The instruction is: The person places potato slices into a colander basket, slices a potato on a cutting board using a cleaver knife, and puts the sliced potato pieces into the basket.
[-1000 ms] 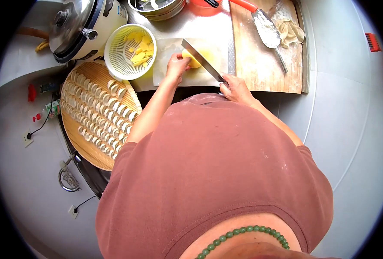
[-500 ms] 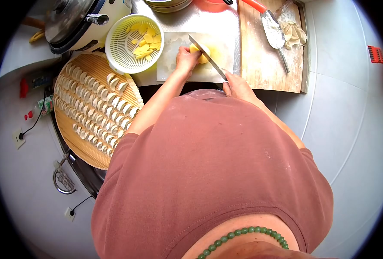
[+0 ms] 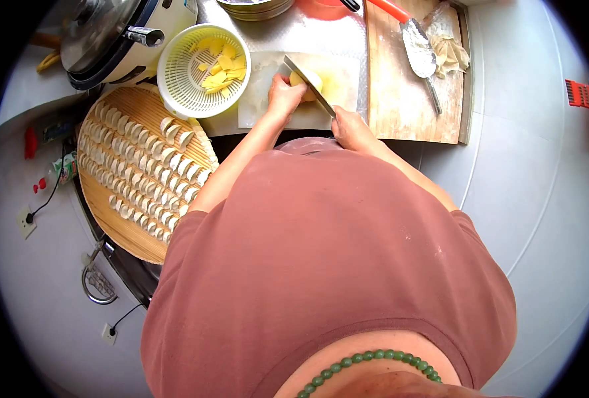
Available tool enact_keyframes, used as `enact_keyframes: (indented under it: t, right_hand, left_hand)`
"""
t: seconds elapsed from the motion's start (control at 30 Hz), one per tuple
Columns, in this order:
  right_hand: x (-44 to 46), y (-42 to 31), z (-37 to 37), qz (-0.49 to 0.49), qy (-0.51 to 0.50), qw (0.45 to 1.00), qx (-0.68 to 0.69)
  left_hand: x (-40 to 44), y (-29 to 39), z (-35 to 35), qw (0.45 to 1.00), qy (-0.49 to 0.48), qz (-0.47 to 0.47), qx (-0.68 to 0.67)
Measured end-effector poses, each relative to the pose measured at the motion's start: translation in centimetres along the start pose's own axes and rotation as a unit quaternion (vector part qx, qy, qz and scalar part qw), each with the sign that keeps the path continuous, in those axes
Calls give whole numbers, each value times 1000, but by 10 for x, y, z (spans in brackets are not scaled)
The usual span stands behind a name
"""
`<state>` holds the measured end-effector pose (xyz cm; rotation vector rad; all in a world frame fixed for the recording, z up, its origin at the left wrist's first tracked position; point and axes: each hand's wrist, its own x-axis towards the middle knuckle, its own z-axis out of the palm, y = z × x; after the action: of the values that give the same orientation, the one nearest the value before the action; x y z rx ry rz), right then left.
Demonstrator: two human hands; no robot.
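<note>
My right hand (image 3: pixel 353 129) is closed around the handle of a kitchen knife (image 3: pixel 318 97). The blade slants up and left across a yellow, peeled potato (image 3: pixel 313 79) on a white cutting board (image 3: pixel 256 99). Against the potato's left side, my left hand (image 3: pixel 285 95) holds it with bent fingers, close to the blade. How deep the blade sits in the potato I cannot tell. To the left of the board, a white plastic colander (image 3: pixel 170 78) contains several yellow potato slices (image 3: pixel 223 69).
A round woven tray (image 3: pixel 112 225) with rows of dumplings (image 3: pixel 145 166) lies at the left. Behind it stands a large cooker (image 3: pixel 135 46). Stacked metal bowls (image 3: pixel 255 8) sit at the back. At right, a floury wooden board (image 3: pixel 391 93) bears a scoop of flour (image 3: pixel 419 50).
My right hand has shifted left with the knife, bringing the blade nearer my left hand. My left hand stays at the potato. The whole view has moved slightly.
</note>
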<state>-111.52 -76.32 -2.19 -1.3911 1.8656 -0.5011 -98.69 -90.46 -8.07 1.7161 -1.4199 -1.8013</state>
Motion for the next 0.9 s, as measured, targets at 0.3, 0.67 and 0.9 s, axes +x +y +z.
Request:
enact_keyframes:
  t: [0.3,0.67,0.9]
  right_hand:
    - [2,29,-24,69,12,995,73]
    - [-10,17,-40,121,-22,991,50]
    - [-1,6,-38,34,-10,999,20]
  left_hand:
    - [-33,-16,-32,960,-3,270,76]
    - [-1,-15,-34,719,-39,530,447]
    - [-9,17,-35,891,-192,205,357]
